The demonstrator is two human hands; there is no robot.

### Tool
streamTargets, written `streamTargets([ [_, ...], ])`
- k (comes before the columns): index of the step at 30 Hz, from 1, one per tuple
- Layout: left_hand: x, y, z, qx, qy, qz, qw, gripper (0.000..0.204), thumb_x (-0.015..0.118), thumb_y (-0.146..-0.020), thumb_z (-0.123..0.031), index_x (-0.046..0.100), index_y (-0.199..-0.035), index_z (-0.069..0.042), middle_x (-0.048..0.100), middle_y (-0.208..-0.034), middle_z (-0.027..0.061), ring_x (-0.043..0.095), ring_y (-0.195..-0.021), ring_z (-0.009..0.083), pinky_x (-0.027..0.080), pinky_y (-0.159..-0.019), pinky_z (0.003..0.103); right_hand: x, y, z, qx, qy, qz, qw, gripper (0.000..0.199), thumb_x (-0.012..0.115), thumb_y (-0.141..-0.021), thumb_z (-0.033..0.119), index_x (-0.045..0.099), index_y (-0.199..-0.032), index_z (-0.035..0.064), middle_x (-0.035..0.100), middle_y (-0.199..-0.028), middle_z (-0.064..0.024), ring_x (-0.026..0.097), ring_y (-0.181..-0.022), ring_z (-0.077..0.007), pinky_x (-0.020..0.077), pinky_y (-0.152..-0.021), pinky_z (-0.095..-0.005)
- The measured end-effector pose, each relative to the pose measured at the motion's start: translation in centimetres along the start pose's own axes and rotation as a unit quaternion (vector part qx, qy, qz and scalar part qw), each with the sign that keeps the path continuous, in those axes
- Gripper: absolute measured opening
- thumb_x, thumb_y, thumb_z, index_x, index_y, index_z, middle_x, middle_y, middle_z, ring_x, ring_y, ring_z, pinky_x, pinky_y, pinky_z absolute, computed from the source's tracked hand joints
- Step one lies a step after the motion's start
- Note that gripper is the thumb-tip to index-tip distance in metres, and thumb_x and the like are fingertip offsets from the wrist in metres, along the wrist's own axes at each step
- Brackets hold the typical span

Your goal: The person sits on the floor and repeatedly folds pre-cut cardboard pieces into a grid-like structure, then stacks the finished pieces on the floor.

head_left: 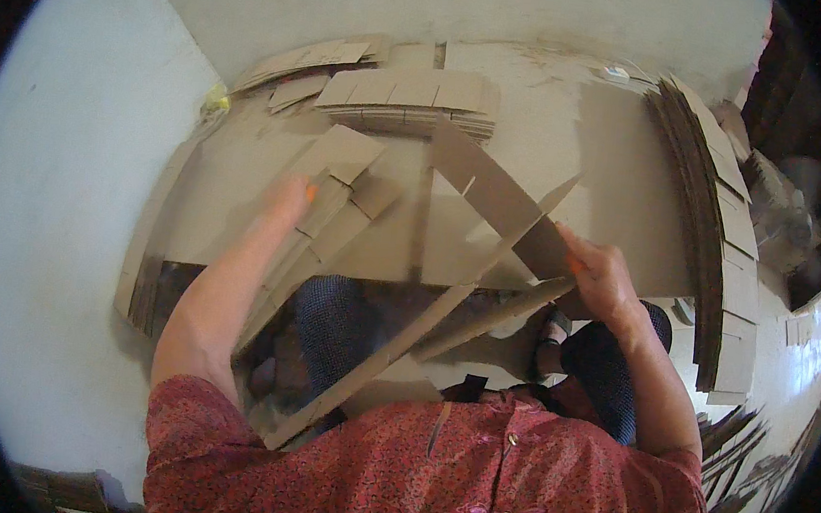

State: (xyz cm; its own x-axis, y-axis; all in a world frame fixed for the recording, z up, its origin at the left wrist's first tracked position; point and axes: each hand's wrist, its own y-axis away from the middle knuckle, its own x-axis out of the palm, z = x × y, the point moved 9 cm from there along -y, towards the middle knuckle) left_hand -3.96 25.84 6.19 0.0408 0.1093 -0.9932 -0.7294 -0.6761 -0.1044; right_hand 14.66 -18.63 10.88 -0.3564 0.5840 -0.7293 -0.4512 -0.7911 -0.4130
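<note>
The single head view looks steeply down from above the person's red patterned shirt (432,470), close over a cardboard-covered work surface (574,134). Its far edge meets a pale wall (430,7); fisheye bending curves the rim.

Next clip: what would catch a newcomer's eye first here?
The slotted cardboard strips crossing at centre, gripped at their right end by the right hand. The left hand, blurred, rests on a fan of strips left of centre. A tall stack of cardboard sheets curves down the right side, and a flatter pile lies at the far edge of the work surface.
</note>
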Motion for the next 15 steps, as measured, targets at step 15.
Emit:
streamTargets([
  [15,-3.9,0.9,-18.8,0.188,0.293,0.127,0.929,0.027,0.067,-0.085,-0.028,0.071,-0.090,-0.002,0.064,-0.070,0.0108,0.057,-0.065,0.0155,0.045,-0.060,0.034,-0.9,-0.9,2.3,-0.086,-0.002,-0.072,0.994,0.048,0.053,-0.076,-0.004,0.058,-0.122,0.0074,0.061,-0.077,-0.0206,0.059,-0.065,-0.0387,0.0478,-0.061,-0.0441],
])
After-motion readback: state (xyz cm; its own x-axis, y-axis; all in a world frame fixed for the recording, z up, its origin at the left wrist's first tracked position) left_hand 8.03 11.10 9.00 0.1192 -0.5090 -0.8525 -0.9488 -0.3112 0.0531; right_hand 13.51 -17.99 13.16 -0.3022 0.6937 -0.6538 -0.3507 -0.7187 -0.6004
